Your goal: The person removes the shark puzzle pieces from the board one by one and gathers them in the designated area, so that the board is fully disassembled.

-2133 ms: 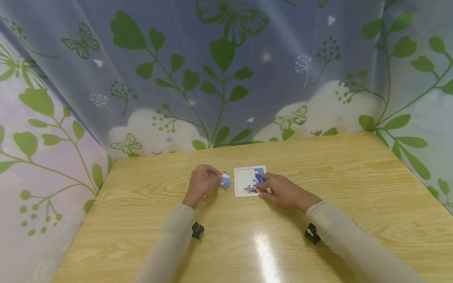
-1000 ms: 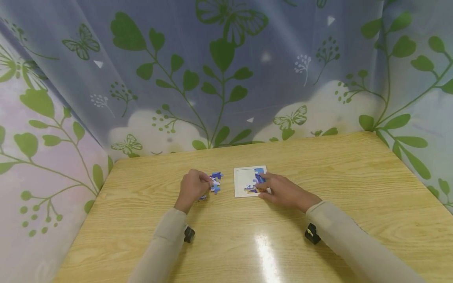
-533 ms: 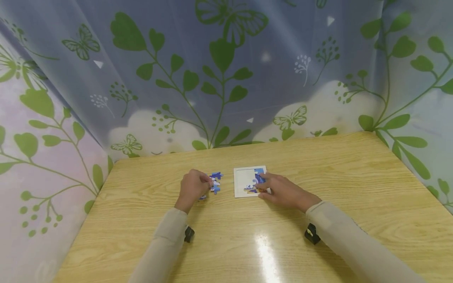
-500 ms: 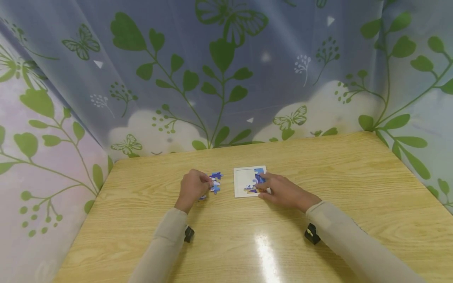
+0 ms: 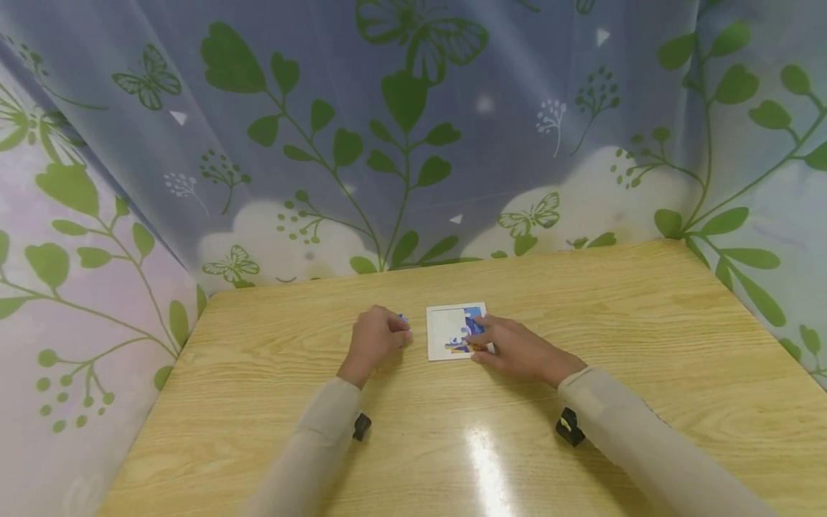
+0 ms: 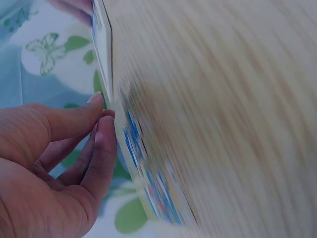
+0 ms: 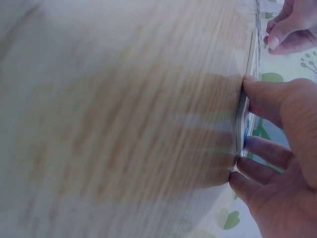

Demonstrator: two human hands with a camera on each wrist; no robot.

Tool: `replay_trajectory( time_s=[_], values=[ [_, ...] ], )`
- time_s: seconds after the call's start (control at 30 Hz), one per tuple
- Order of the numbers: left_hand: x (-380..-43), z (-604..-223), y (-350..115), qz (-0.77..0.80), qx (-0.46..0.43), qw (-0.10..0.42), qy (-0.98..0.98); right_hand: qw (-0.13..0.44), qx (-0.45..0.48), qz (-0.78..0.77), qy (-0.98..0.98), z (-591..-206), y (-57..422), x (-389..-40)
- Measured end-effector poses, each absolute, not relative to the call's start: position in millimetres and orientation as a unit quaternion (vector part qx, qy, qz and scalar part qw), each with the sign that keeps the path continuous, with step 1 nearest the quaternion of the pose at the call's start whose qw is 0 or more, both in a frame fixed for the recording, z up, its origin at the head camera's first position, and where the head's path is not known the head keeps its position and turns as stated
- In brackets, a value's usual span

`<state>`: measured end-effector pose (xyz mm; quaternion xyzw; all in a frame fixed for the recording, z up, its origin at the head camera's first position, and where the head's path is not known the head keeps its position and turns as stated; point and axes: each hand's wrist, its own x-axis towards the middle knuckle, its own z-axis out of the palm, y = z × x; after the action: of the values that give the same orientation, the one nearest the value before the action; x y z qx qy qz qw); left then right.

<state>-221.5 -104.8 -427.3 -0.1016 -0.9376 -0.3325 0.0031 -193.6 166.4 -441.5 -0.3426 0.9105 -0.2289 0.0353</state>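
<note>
A small white puzzle tray lies on the table, its right part filled with blue, purple and orange pieces. My right hand rests spread over the tray's right side, the thumb at its near edge and the fingertips on the fitted pieces. My left hand hovers left of the tray, thumb and fingertips close together. Nothing shows between them. A loose blue puzzle piece peeks out behind those fingers. In the left wrist view, blurred blue pieces lie on the table beyond the hand; their shapes cannot be made out.
The wood-grain table reaches back to a curtain printed with leaves and butterflies, which also runs along both sides. A small black device sits under the right wrist, and a similar device under the left.
My left hand has moved right from the loose pieces it was touching half a second ago and now covers most of them. My right hand and the tray have stayed put.
</note>
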Motion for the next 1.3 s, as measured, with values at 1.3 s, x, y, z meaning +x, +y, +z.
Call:
replay_trajectory(
  time_s=[1.3],
  values=[
    [-215.0, -428.0, -48.3, -0.317, -0.162, -0.073, -0.932, 0.025, -0.342, -0.250, 0.905, -442.5, 174.6, -191.9]
  ],
)
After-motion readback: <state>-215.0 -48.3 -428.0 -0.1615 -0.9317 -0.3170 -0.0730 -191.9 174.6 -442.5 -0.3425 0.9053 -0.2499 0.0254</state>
